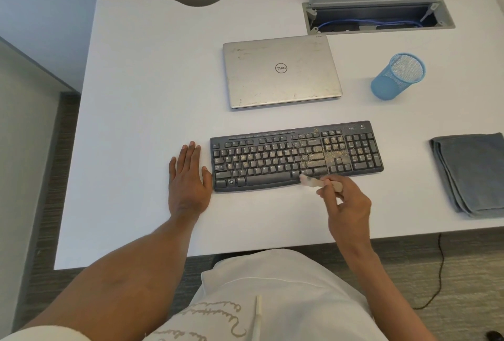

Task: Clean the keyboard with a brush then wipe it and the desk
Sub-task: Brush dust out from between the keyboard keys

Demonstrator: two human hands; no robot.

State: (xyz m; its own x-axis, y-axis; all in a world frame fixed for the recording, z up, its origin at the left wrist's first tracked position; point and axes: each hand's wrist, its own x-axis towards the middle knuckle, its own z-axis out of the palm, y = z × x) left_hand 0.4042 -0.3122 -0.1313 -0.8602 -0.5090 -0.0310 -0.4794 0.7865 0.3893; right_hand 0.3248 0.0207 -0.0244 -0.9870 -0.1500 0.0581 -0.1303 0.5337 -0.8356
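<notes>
A black keyboard (272, 160) lies on the white desk (141, 100), with sandy crumbs spread over its right-middle keys. My right hand (347, 205) pinches a small pale brush (317, 182), whose bristles touch the keyboard's front edge just right of the space bar. My left hand (188, 179) rests flat on the desk with straight fingers, its thumb against the keyboard's left end. A folded grey cloth (471, 174) lies at the desk's right edge.
A shut silver laptop (281, 70) sits behind the keyboard. A blue mesh pen cup (398, 76) stands to its right. An open cable hatch (379, 13) with blue cables is at the back right. A black cable (440, 267) hangs below the desk's front edge.
</notes>
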